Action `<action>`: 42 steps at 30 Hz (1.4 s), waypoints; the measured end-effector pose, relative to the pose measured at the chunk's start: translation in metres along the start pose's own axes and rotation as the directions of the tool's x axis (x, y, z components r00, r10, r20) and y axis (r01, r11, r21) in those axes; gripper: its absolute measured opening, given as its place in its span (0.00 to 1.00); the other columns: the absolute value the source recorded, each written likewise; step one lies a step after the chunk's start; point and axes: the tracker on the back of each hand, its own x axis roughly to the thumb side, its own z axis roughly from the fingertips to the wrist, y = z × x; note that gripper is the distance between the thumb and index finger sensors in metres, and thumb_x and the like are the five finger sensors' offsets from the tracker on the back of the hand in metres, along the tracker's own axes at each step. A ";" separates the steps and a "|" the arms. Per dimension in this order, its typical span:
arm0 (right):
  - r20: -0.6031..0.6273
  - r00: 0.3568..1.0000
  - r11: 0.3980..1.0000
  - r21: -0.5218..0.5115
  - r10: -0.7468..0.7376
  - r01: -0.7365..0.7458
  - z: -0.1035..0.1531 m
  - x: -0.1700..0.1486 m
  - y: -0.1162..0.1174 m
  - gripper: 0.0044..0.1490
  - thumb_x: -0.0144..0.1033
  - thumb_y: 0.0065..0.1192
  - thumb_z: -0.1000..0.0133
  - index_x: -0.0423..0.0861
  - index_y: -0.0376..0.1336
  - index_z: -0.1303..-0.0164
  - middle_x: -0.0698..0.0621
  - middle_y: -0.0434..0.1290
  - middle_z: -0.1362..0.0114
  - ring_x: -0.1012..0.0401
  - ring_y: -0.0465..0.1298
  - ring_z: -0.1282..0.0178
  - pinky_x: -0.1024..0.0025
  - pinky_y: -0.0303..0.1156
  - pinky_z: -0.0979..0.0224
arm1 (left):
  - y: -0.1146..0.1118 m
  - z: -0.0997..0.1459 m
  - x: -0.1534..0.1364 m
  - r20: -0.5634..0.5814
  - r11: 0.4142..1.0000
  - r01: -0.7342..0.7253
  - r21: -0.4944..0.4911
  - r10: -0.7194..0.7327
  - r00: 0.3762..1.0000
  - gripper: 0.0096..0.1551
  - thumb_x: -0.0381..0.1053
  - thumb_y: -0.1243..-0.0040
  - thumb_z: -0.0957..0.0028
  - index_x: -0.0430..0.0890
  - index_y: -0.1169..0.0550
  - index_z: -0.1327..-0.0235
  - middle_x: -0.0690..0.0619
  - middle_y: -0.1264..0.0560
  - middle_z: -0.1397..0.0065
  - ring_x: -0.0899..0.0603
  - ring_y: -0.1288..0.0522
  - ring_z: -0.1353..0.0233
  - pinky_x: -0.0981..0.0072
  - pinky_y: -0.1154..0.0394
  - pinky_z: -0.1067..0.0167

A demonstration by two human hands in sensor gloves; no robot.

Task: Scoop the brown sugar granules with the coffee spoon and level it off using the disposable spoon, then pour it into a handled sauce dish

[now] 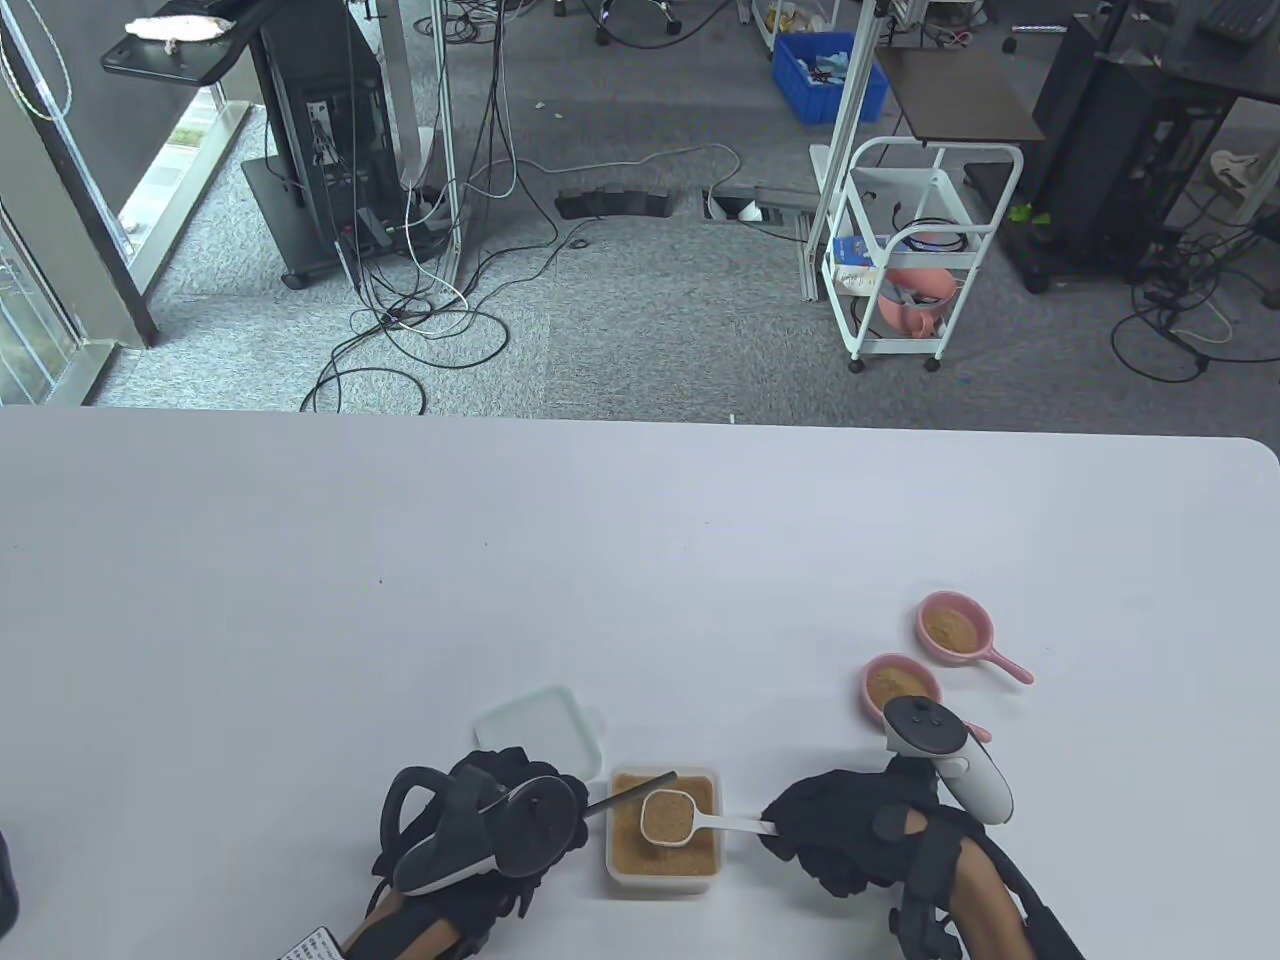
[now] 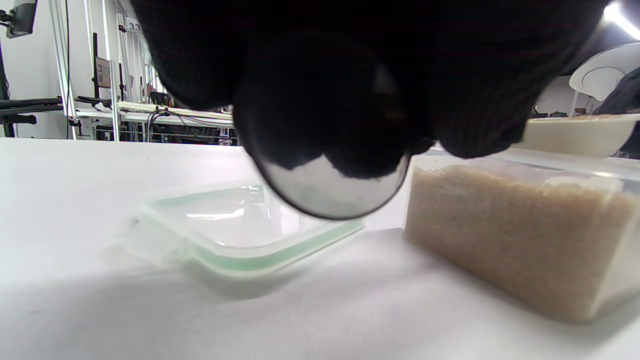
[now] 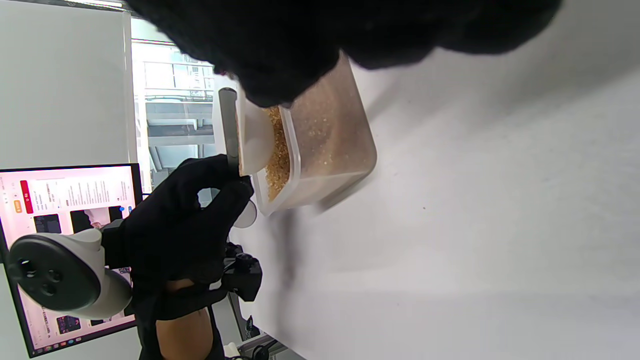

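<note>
Now the right hand (image 1: pixel 850 835) holds the coffee spoon (image 1: pixel 668 817) — full — over the sugar tub (image 1: pixel 662 875).

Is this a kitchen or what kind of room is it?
Not a kitchen: most likely an office or lab. Beyond the white table are grey carpet strewn with cables, a black equipment rack and a rolling cart.

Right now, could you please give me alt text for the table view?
Right hand holds a sugar-filled coffee spoon over the sugar container while the left hand lays a disposable spoon across it. Two pink sauce dishes sit at right.
</note>
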 end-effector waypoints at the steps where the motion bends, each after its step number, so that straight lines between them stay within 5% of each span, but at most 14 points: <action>1: 0.000 1.000 1.000 -0.002 0.001 -0.001 0.000 0.000 0.000 0.28 0.43 0.62 0.43 0.38 0.72 0.41 0.54 0.81 0.65 0.57 0.78 0.76 0.47 0.74 0.48 | 0.000 0.000 -0.001 0.000 1.000 -0.002 0.003 0.002 1.000 0.21 0.66 0.30 0.56 0.66 0.14 0.50 0.65 0.13 0.48 0.52 0.13 0.43 0.53 0.22 0.32; 42: -0.007 1.000 1.000 -0.022 0.016 -0.016 0.002 0.000 -0.003 0.28 0.43 0.62 0.42 0.38 0.72 0.41 0.54 0.81 0.65 0.57 0.78 0.75 0.47 0.73 0.48 | -0.005 -0.004 -0.014 -0.025 0.996 -0.017 -0.090 0.015 1.000 0.22 0.66 0.32 0.55 0.65 0.15 0.48 0.64 0.13 0.47 0.51 0.13 0.43 0.53 0.22 0.32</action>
